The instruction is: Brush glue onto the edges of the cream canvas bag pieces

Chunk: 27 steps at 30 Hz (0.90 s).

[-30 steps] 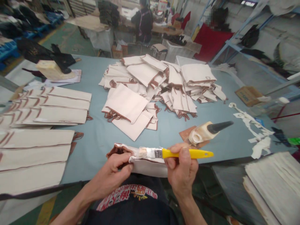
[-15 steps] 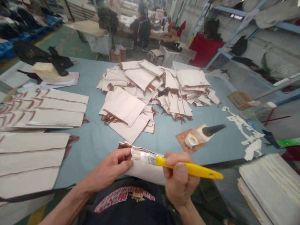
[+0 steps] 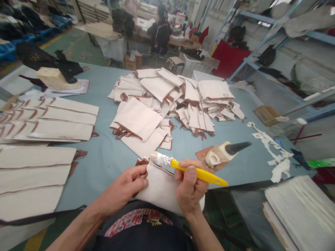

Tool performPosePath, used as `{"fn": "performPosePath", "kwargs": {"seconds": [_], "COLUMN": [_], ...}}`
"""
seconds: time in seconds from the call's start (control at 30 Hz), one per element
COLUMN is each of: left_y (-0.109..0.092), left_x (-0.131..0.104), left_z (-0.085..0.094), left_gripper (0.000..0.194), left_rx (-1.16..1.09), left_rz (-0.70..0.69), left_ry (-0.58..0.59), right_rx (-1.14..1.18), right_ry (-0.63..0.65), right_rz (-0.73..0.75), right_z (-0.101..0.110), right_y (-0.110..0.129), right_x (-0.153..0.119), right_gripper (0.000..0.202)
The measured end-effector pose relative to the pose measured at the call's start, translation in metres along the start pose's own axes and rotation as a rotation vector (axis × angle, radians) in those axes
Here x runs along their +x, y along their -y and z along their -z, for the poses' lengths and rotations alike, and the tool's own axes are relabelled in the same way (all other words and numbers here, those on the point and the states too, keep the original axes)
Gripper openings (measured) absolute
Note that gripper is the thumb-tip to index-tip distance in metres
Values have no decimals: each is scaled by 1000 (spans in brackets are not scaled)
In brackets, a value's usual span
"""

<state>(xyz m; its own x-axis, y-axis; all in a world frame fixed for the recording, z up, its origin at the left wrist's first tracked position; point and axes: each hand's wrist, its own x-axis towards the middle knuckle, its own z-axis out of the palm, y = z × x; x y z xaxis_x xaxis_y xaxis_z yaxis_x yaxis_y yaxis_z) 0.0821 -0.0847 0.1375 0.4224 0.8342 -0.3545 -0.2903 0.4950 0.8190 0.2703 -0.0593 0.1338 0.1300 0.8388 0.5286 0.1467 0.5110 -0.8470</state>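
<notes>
At the near table edge my left hand (image 3: 133, 181) pinches the left end of a cream fabric piece (image 3: 162, 190) with brown trim. My right hand (image 3: 192, 186) is wrapped round the yellow handle of a paintbrush (image 3: 200, 174). The brush's whitened bristles are over the top edge of the piece, close to my left fingers; whether they touch it I cannot tell. The heel of my right hand lies over the right part of the piece. Beyond it, to the right, a cream bottle with a black nozzle (image 3: 222, 153) lies tilted on a brown square.
A heap of brown-edged cream fabric pieces (image 3: 138, 118) covers the middle of the blue-grey table (image 3: 102, 167). Overlapping rows of similar pieces (image 3: 62, 130) lie at left. White scraps (image 3: 280, 169) and a stack of pale sheets (image 3: 300, 209) are at right. A person (image 3: 158, 35) sits beyond.
My right hand has shifted left and the brush has moved up and away, off the front face of the fabric piece to its top edge. My left hand has kept its hold.
</notes>
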Motion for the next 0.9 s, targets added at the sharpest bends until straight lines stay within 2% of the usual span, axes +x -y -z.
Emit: {"fn": "performPosePath", "kwargs": {"seconds": [0.07,0.13,0.23,0.3,0.4,0.57,0.63,0.77,0.8,0.9], "left_y": [2,2,0,-2,-4,-5,-3,-3,-3,-4], "left_x": [0,0,0,1,1,1,1,4,4,6], "left_z": [0,0,-2,-3,-5,-8,-8,-9,-9,-10], "left_gripper": [38,37,37,40,44,43,41,34,33,32], "left_rx": [-19,-19,-25,-55,-128,-162,-172,-198,-200,-197], "left_rz": [1,-1,-3,3,24,52,50,25,22,15], "left_ry": [-9,-31,-71,-95,-111,-147,-154,-164,-165,-165], "right_rx": [65,94,-14,-84,-64,-100,-125,-82,-65,-67], "right_ry": [-48,32,203,226,218,323,331,173,168,313], "right_rz": [-19,12,142,208,261,410,408,343,344,405], "right_z": [2,5,9,11,12,13,16,26,27,28], "right_y": [-1,-2,-3,-4,-5,-4,-5,-6,-6,-8], "right_x": [-1,-3,-4,-3,3,20,23,20,20,22], "right_gripper": [25,23,22,21,22,25,25,24,25,27]}}
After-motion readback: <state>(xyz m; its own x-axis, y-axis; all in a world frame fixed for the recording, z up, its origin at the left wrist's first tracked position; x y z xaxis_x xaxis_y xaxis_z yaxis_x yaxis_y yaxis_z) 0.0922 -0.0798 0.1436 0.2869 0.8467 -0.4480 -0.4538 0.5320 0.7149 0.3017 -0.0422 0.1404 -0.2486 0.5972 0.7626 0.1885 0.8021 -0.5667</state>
